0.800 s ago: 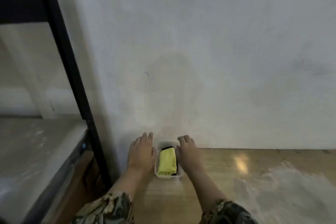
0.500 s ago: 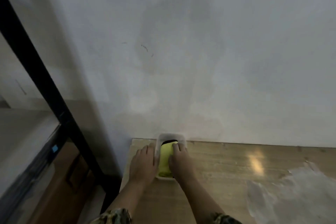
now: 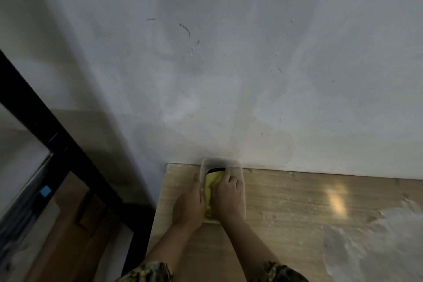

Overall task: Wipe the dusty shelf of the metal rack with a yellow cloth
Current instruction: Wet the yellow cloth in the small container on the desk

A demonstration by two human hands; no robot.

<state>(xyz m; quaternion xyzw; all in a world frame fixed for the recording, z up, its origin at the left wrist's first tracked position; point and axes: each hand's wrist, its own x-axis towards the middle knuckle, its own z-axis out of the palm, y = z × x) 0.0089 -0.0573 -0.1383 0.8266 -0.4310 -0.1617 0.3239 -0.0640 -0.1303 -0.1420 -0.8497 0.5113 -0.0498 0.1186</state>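
Note:
A yellow cloth [image 3: 211, 184] lies folded in a small clear plastic tub [image 3: 242, 181], which stands on a wooden table by the wall. A dark item shows under the cloth at the tub's far end. My right hand [image 3: 229, 194] is inside the tub, its fingers curled into the cloth. My left hand [image 3: 190, 204] lies along the tub's left wall with fingers fairly straight and the thumb at the rim. The black metal rack [image 3: 45, 126] stands at the left, and its pale dusty shelf [image 3: 20, 151] is partly in view.
The wooden table [image 3: 286, 213] runs to the right along a white wall [image 3: 229, 64]. A whitish dusty patch [image 3: 377, 236] covers the table's right part. A gap with a brown floor separates the table from the rack.
My right hand moved from beside the tub into it and closed on the yellow cloth. My left hand stayed at the tub's left side. The view dropped and came closer.

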